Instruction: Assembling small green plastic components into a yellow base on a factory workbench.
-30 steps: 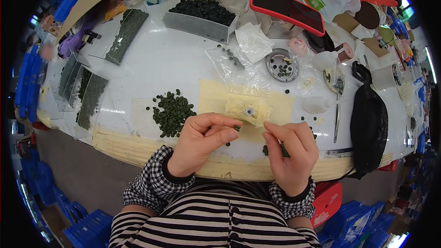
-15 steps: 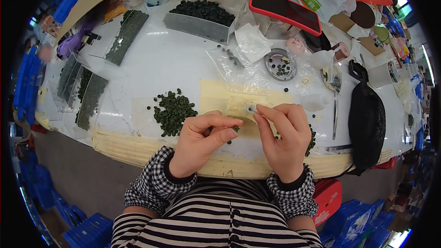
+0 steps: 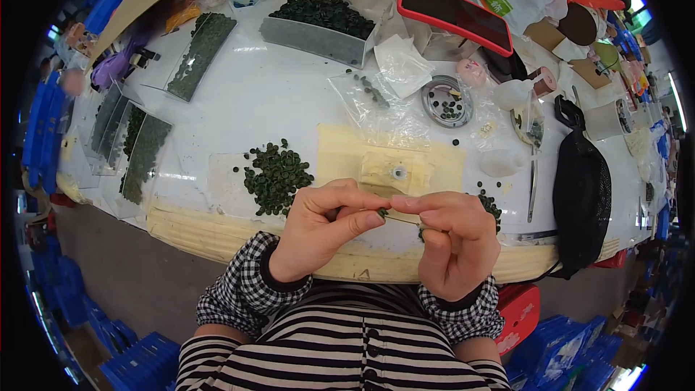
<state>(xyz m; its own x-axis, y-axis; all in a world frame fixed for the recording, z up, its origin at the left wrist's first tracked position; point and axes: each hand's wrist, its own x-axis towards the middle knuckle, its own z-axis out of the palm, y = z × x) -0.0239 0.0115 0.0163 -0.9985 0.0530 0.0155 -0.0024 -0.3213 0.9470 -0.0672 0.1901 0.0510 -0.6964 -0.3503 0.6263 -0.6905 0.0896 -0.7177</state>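
My left hand (image 3: 334,223) pinches a small dark green disc (image 3: 382,212) between thumb and forefinger. Against it comes my right hand (image 3: 457,235), its fingers closed round a thin, needle-like stick (image 3: 402,220) whose tip points at the disc. Whether the tip touches the disc is too small to tell. Just beyond the hands, a yellowish block (image 3: 378,168) bears a small round white cup (image 3: 399,172). A heap of dark green discs (image 3: 277,177) lies left of my left hand. More such discs (image 3: 489,208) lie partly hidden behind my right hand.
Toward the back stand a grey tray of dark pieces (image 3: 318,38) and a red-cased phone (image 3: 455,17). A round metal dish (image 3: 447,102) holds several discs. To the right lie tweezers (image 3: 533,187) and a black mesh pouch (image 3: 581,195). Clear trays (image 3: 145,156) stand at left.
My right hand has moved from the white cup on the yellowish block down and toward my left hand, bringing the thin stick to the disc. My left hand stays nearly in place.
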